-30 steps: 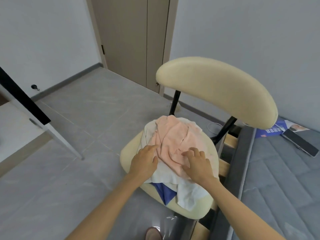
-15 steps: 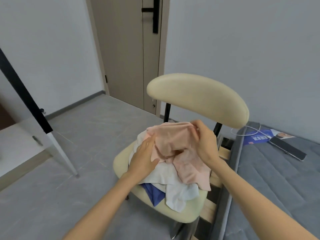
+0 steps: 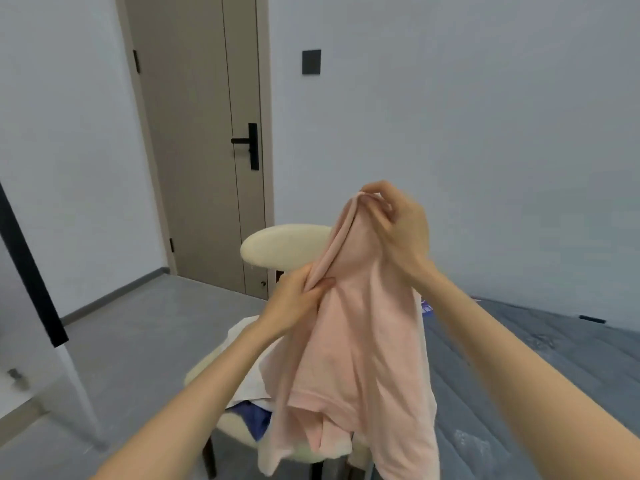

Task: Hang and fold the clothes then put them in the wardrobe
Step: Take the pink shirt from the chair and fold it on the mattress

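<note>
A pale pink garment (image 3: 356, 341) hangs in the air in front of me, above the cream chair (image 3: 280, 245). My right hand (image 3: 398, 226) pinches its top edge, held highest. My left hand (image 3: 298, 303) grips a fold of the same garment lower on its left side. The cloth drapes down over the chair seat and hides most of it. A white garment (image 3: 249, 382) and a blue one (image 3: 256, 415) still lie on the seat underneath.
A grey mattress (image 3: 554, 358) lies to the right of the chair. A closed beige door (image 3: 204, 140) with a black handle stands behind. White furniture with a black bar (image 3: 31, 271) is at the left. Grey floor spreads between them.
Both hands lifted the pink garment off the pile on the chair and raised it, the right hand going highest. My view has tilted upward toward the door.
</note>
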The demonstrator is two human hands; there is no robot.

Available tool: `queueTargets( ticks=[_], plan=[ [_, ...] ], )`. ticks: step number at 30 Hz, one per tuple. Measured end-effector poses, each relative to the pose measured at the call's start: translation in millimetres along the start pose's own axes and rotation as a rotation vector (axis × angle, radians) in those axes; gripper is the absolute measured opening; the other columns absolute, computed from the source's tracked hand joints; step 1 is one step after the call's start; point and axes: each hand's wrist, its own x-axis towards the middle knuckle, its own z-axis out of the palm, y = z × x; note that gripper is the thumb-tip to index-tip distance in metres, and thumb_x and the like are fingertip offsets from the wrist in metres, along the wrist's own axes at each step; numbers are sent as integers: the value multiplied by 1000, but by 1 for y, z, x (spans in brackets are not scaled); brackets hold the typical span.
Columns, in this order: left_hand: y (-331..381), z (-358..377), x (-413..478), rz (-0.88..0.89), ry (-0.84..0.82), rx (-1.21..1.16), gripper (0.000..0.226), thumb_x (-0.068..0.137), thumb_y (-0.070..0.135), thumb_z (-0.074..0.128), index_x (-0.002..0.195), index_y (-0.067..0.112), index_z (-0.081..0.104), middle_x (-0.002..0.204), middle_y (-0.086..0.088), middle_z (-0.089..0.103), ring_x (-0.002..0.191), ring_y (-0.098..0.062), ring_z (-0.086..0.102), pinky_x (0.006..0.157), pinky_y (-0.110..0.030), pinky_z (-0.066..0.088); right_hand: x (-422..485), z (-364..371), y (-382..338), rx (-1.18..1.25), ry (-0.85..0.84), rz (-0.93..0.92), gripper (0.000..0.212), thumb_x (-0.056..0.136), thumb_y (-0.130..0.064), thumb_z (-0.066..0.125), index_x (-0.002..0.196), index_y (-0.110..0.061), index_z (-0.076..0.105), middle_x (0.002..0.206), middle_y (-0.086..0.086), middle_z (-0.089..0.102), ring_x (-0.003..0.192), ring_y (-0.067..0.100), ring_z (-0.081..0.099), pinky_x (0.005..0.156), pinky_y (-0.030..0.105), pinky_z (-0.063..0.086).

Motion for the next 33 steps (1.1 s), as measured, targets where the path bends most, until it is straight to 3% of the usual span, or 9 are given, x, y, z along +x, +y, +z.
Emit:
queueTargets(
  ticks=[4,9,12,18,21,25,29,31,33],
  plan=[
    [54,9,-4,-12,-66,-210,42,95,31,55,55,28,41,50,20,41,49,3,34,47,-13,26,0,-60,0,-266,73,137,14,92,-39,54,96,-31,65,97,-13,68,95,9,61,70,29,43],
    [101,28,-6,-82,-118,-286,40,93,37,55,57,19,56,55,11,48,47,-2,39,42,-13,27,-27,-110,23,-439,-126,317,14,93,-37,50,96,-31,61,96,-11,69,92,17,61,68,30,42],
    [110,36,-3,-43,-67,-124,28,90,33,59,68,15,57,62,10,54,55,-4,44,51,-20,32,-41,-128,26,-273,-127,417,12,91,-37,53,87,-31,61,88,-12,65,88,14,60,70,29,46],
    [95,52,-8,40,-10,151,7,89,28,61,88,22,65,82,4,50,82,-14,45,65,-29,31,-29,-139,-1,153,-92,478,18,93,-30,58,76,-29,66,70,-22,61,65,-13,55,57,3,38],
    [100,62,-13,21,-34,-11,14,92,26,58,106,27,55,72,4,55,68,-10,54,64,-29,41,-18,-133,-9,247,-49,628,16,94,-32,55,83,-25,65,77,-9,63,70,5,58,56,19,44],
    [121,67,-21,-121,-289,-353,39,93,40,54,125,27,37,104,3,64,92,-3,65,78,-24,52,-2,-132,-15,385,93,691,8,94,-23,57,91,-16,58,74,-1,58,46,3,51,39,15,36],
    [130,65,-22,-143,-402,-464,60,70,70,60,116,41,35,114,22,52,97,14,56,76,-17,48,2,-134,-17,386,179,635,27,91,-16,60,112,-10,46,78,7,61,61,12,61,58,24,52],
    [128,67,-24,-69,-366,-340,71,65,60,74,120,36,36,113,25,50,92,19,55,68,-8,46,1,-136,-16,328,195,575,34,89,-14,62,118,-15,44,77,4,60,69,14,61,73,28,52],
    [121,70,-21,0,-265,-106,56,73,46,75,116,23,47,109,15,59,96,3,59,72,-18,48,-2,-138,-13,306,185,551,32,88,-15,61,114,-24,47,75,5,58,73,19,63,79,32,52]
  ],
)
